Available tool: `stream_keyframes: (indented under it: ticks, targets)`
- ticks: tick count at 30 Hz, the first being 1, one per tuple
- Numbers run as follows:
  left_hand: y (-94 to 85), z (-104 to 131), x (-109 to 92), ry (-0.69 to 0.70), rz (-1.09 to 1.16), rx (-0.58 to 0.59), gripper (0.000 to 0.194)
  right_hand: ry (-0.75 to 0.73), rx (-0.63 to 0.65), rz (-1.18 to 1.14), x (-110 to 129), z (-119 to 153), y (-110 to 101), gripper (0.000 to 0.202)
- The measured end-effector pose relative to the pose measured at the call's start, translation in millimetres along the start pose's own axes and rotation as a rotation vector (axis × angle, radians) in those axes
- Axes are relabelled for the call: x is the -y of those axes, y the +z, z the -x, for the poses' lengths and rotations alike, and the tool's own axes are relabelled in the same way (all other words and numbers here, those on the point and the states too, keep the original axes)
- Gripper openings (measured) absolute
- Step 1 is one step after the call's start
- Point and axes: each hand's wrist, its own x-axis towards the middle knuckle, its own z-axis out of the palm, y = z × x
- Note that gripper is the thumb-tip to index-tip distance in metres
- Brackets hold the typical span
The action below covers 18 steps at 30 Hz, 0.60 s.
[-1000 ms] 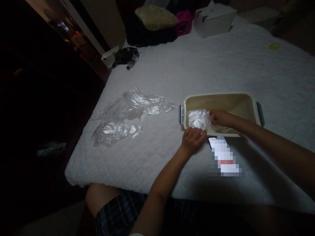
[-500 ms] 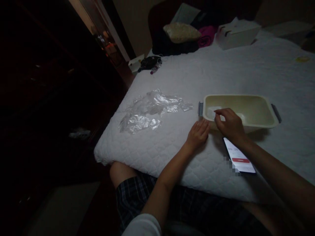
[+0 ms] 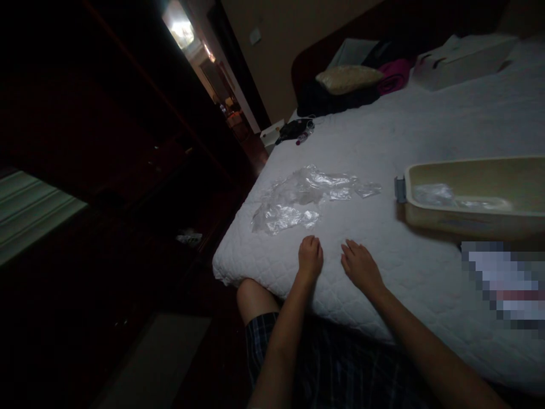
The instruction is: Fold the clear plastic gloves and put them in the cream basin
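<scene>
My left hand point(image 3: 310, 257) is over the white quilted bedding, just below the near edge of some crumpled clear plastic bags point(image 3: 283, 217). Its fingers are loosely bent, and nothing shows in them. To its right, my right hand point(image 3: 361, 266) is held low over the bedding, fingers apart and pointing left, holding nothing. Farther right stands a cream plastic bin point(image 3: 472, 222) with a grey side clip point(image 3: 400, 189). Clear plastic point(image 3: 434, 194) lies inside it, and the frame cuts off its right end.
A phone point(image 3: 506, 278), blurred by pixels, lies in front of the bin. At the back are a patterned pillow point(image 3: 349, 78), a pink roll point(image 3: 394, 76) and a white box point(image 3: 464, 62). A black item point(image 3: 293, 129) lies by the bed's far left edge.
Both hands have moved left, away from the bin, toward the plastic bags. My right hand has left the bin's inside and its pinch has opened. The view has turned left.
</scene>
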Motion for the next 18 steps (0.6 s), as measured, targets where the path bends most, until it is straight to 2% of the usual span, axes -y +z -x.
stream_keyframes:
  ticks: [3,5,9,13,18]
  targets:
    - [6.2,-14.1,13.5,0.013,0.028,-0.033,0.022,-0.004,-0.006,0.030,-7.7,3.6,6.0,0.034]
    - [12.2,-25.7,20.0,-0.028,0.036,-0.049,0.026,0.005,-0.017,0.009,-12.7,3.8,6.6,0.035]
    - [20.1,-37.1,26.8,-0.115,0.129,0.041,0.025,0.013,-0.029,-0.006,-15.5,3.2,5.8,0.035]
    - [15.6,-25.3,19.9,-0.130,0.190,0.058,0.019,0.017,-0.041,0.001,-14.0,3.8,2.8,0.035]
    - [3.2,-2.0,-6.3,-0.177,0.375,0.042,0.012,0.057,-0.142,-0.036,-10.0,4.9,-4.8,0.039]
